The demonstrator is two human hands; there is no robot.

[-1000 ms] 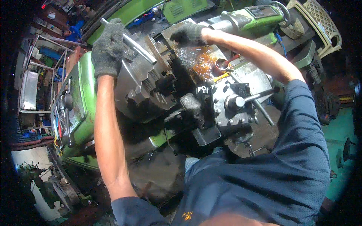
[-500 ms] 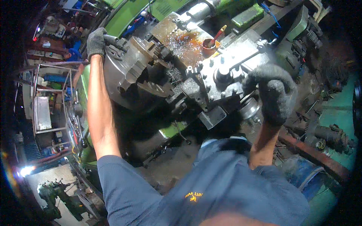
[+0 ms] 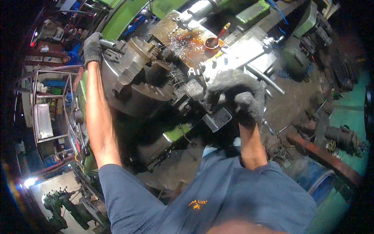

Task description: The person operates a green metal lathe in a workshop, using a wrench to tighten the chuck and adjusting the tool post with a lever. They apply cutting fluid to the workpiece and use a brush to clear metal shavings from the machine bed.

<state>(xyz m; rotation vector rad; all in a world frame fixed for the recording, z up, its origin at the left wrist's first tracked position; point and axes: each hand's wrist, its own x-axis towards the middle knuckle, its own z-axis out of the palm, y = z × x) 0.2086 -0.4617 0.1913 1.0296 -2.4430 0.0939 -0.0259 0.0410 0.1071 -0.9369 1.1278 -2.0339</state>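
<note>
My left hand (image 3: 92, 50), in a grey glove, is closed round a short metal bar (image 3: 108, 44) at the far left of the lathe chuck (image 3: 136, 62). A large round faceplate (image 3: 113, 80) lies under the chuck jaws. My right hand (image 3: 243, 95), also gloved, hovers in front of the bright tool post and carriage (image 3: 233, 62). Its fingers are curled but smeared by motion, so what they hold, if anything, cannot be made out. A grey rectangular metal block (image 3: 217, 119) sits just below that hand.
A red cup with a brush (image 3: 213, 43) stands on the oily, chip-covered plate (image 3: 167, 29). Metal shavings (image 3: 177, 76) lie beside the chuck. A long bar handle (image 3: 267, 79) juts out to the right. A lever (image 3: 189, 138) sticks out below. A blue drum (image 3: 321, 179) stands at lower right.
My right hand has swung left, from beside the carriage's right end to in front of the tool post. The bar handle behind it now points toward the lower right. My left hand stays on the bar.
</note>
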